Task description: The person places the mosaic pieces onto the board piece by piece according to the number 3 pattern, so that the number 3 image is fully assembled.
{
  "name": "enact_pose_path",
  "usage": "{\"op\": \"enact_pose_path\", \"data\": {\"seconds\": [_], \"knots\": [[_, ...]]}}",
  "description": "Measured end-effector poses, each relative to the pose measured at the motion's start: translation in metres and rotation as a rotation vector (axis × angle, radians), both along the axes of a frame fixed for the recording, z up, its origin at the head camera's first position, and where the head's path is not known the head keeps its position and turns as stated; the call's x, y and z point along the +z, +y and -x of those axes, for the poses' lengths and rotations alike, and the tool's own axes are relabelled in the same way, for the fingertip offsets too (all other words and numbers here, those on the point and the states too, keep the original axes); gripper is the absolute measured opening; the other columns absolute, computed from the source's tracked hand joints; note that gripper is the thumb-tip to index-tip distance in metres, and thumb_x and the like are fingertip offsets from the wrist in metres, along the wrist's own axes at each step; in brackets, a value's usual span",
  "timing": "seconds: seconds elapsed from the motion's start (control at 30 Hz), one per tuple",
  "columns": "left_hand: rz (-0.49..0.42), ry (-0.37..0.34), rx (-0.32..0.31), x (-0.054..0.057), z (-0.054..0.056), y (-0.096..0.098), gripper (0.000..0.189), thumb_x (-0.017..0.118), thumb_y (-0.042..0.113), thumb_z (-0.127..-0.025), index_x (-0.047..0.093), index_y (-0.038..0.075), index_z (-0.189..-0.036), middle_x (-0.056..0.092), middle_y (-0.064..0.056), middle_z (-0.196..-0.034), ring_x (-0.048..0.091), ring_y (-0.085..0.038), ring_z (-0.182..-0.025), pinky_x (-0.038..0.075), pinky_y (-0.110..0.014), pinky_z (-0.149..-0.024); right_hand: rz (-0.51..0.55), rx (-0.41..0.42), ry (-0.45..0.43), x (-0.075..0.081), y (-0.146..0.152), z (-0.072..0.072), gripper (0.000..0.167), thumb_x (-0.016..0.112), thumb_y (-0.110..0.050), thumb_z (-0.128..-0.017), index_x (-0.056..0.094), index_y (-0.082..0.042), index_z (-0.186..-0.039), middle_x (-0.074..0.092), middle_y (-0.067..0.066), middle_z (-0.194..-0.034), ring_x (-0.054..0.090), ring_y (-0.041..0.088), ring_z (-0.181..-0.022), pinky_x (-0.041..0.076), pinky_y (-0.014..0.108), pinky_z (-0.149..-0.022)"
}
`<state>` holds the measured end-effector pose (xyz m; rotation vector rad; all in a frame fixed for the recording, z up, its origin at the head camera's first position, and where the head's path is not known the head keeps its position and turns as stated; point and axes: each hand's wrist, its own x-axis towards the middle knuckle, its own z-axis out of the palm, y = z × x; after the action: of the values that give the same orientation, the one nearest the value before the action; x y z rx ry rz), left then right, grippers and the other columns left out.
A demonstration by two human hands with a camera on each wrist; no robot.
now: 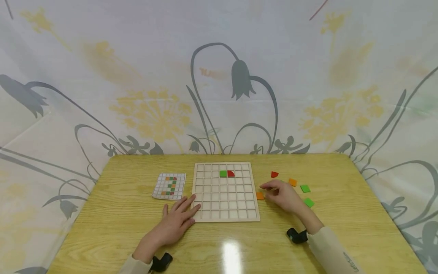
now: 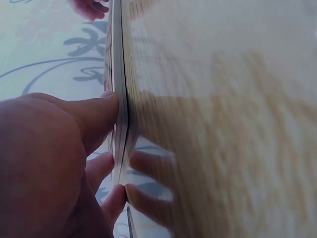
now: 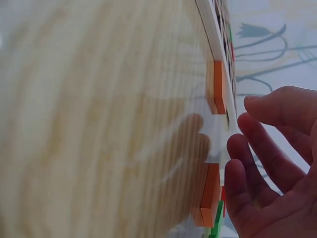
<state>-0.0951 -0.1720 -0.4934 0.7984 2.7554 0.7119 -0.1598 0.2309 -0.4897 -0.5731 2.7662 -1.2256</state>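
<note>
A pale wooden grid board (image 1: 224,198) lies on the table, with a green square tile (image 1: 223,173) and a red quarter-round tile (image 1: 230,173) side by side in an upper row. My left hand (image 1: 174,224) rests with spread fingers at the board's lower left edge; the thumb (image 2: 101,111) touches that edge in the left wrist view. Right of the board, my right hand (image 1: 282,196) hovers with loosely bent fingers and nothing visible between them. Beside its fingertips, an orange square tile (image 1: 260,195) lies against the board's right edge, also seen orange (image 3: 219,89) in the right wrist view.
Around the right hand lie a red quarter-round tile (image 1: 275,174), another orange tile (image 1: 292,182) and two green tiles, one farther back (image 1: 305,188) and one nearer (image 1: 309,202). A paper pattern card (image 1: 160,186) lies left of the board. A flowered cloth (image 1: 154,76) hangs behind the table.
</note>
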Motion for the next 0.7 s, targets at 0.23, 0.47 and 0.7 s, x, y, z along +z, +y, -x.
{"op": "enact_pose_path", "data": {"seconds": [0.23, 0.47, 0.7], "knots": [[-0.007, -0.002, 0.002, -0.001, 0.001, 0.000, 0.047, 0.052, 0.024, -0.105, 0.047, 0.016, -0.151, 0.021, -0.009, -0.164, 0.016, -0.040, -0.148, 0.003, -0.085, -0.097, -0.078, 0.031, -0.011, -0.004, -0.004, -0.004, 0.033, 0.070, -0.003, -0.090, 0.069, -0.003, -0.123, 0.069, 0.010, -0.118, 0.063, 0.032, -0.110, 0.051, 0.048, -0.092], [-0.013, -0.006, 0.007, 0.000, 0.000, 0.000, 0.046, 0.052, 0.024, -0.105, 0.048, 0.016, -0.151, 0.022, -0.009, -0.164, 0.016, -0.040, -0.148, 0.003, -0.085, -0.096, -0.158, 0.015, 0.037, -0.006, -0.010, -0.003, 0.031, 0.074, -0.001, -0.085, 0.072, -0.005, -0.116, 0.070, 0.009, -0.114, 0.062, 0.033, -0.110, 0.048, 0.052, -0.095], [-0.014, -0.018, 0.008, 0.000, 0.000, 0.000, 0.046, 0.051, 0.024, -0.106, 0.047, 0.016, -0.151, 0.021, -0.008, -0.164, 0.015, -0.040, -0.148, 0.002, -0.085, -0.097, -0.183, 0.003, 0.048, -0.003, -0.013, -0.002, 0.029, 0.076, 0.000, -0.083, 0.074, -0.007, -0.111, 0.070, 0.005, -0.109, 0.063, 0.031, -0.106, 0.050, 0.051, -0.092]]}}
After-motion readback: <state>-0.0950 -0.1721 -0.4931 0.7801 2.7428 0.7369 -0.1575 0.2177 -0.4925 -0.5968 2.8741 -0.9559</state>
